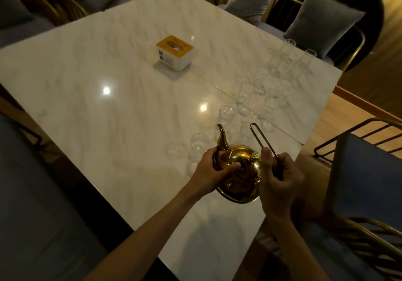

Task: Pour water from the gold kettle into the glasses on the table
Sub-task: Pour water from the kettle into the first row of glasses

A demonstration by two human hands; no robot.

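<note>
We grip the kettle [238, 172] handle [264, 144] with right hand [280, 178]; left hand [212, 172] cups its body, steadying spout [221, 137] toward glasses [226, 117].

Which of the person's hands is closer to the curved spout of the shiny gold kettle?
Left. The left hand grips the gold kettle body right at the base of its curved spout. The right hand holds the thin wire handle on the kettle's opposite side.
</note>
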